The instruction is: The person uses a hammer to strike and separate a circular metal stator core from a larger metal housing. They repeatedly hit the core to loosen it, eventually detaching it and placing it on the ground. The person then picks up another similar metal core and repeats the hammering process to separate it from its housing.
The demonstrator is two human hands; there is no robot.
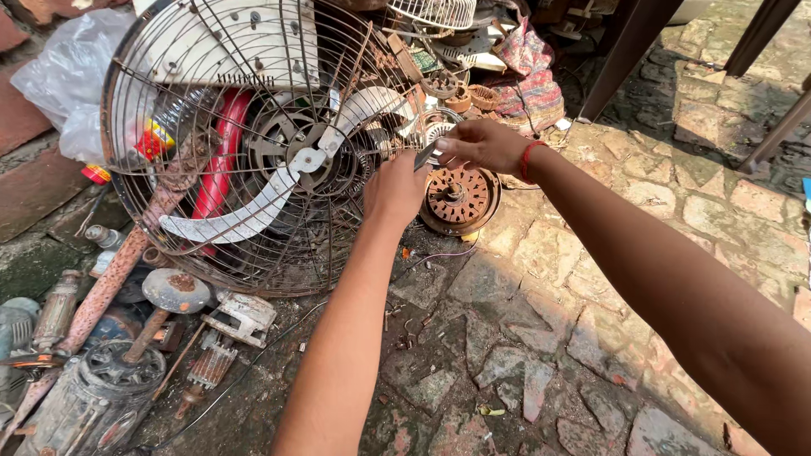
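**Two hands meet at the rim of a rusty fan cage**

The largest thing is the round wire fan cage (245,143), rusted and leaning upright on the stone floor (591,279), with pale curved blades (253,211) and a hub (308,159) behind its wires. It stands just left of both sets of fingers, and its right rim lies against the left hand.

Next in size is a rusty round motor plate (459,199), lying on the floor just below the right-hand fingers and just right of the left hand.

The left hand (395,190) is seen from the back, its fingers curled shut; what they grip is hidden by the hand itself. The right hand (480,145), with a red thread at the wrist (527,159), reaches in from the right, its fingers narrowed to a pinch.

Smallest is the thin grey metal piece (424,157), a short flat strip. It sits between the two hands, its upper end pinched at the right fingertips and its lower end running toward the left hand's knuckles. Whether the left fingers hold it too cannot be told.
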